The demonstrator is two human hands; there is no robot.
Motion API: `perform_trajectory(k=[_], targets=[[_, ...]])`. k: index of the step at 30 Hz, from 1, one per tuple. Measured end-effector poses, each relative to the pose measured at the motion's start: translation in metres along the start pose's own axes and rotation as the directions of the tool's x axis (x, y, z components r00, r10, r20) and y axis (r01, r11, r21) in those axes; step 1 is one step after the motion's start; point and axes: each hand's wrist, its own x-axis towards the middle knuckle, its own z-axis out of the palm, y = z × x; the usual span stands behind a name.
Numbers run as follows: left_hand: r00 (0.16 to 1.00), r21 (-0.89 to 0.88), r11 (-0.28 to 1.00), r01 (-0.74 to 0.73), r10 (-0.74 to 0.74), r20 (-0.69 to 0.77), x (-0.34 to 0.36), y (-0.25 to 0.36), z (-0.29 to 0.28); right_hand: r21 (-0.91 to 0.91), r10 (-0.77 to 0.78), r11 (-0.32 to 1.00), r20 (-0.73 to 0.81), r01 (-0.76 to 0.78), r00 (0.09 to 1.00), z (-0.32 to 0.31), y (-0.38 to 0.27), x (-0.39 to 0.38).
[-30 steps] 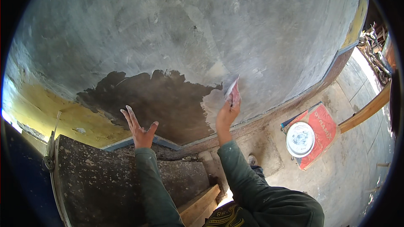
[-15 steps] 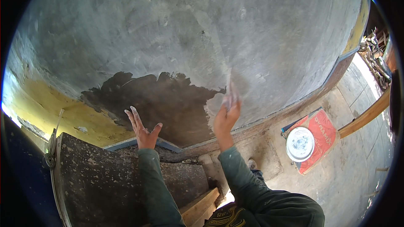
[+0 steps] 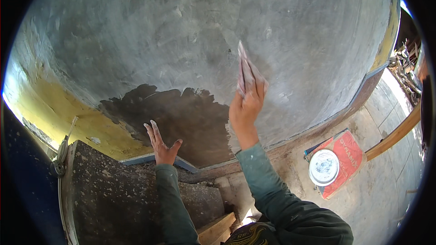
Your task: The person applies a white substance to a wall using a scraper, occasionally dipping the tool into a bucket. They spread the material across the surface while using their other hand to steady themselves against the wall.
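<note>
Against the grey-coated wall (image 3: 181,41) my right hand (image 3: 247,104) is raised, its whitened fingers pressed along a thin, flat, pale-smeared scraper (image 3: 255,70). The scraper's far side is hidden from view. Lower and to the left, my left hand (image 3: 164,147) holds nothing; its fingers are spread, with white on the tips. It is in front of a dark bare patch (image 3: 186,122) with a ragged upper edge. Whether it touches the wall I cannot tell.
Left of the dark patch is yellow paint (image 3: 86,122). A dark, paint-speckled board (image 3: 113,186) stands below my left hand. On the floor at right, a white round lid or dish (image 3: 324,168) rests on a red bag (image 3: 349,147), near a curved wooden piece (image 3: 395,131).
My right hand has moved up the wall with the scraper, and it is less blurred. My left hand keeps its spread pose, slightly lower and further right in the picture as the view shifts.
</note>
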Motion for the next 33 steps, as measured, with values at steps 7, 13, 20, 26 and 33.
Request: perform_trajectory(k=[7,13,20,26,33], targets=[[0.998,0.094,0.995,-0.04,0.044,-0.038,-0.001,-0.013,0.004,-0.279,-0.075,0.954,0.149,0.115,0.986,0.052,-0.014,-0.026],[0.996,0.056,0.995,-0.081,0.083,-0.041,-0.003,-0.012,-0.001,-0.009,-0.11,0.992,0.472,0.13,0.875,-0.002,-0.007,-0.104],[0.995,0.054,0.995,-0.079,0.082,-0.052,0.003,0.0,0.004,0.047,0.499,0.867,-0.096,-0.497,0.861,-0.026,0.056,-0.084],[0.997,0.065,0.996,-0.058,0.061,-0.04,0.002,-0.003,0.0,0.047,0.187,0.982,-0.076,-0.184,0.979,0.027,-0.026,0.015],[0.998,0.065,0.997,-0.049,0.052,-0.045,-0.01,-0.009,-0.008,0.297,-0.261,0.944,0.409,0.143,0.875,0.034,-0.082,0.023]])
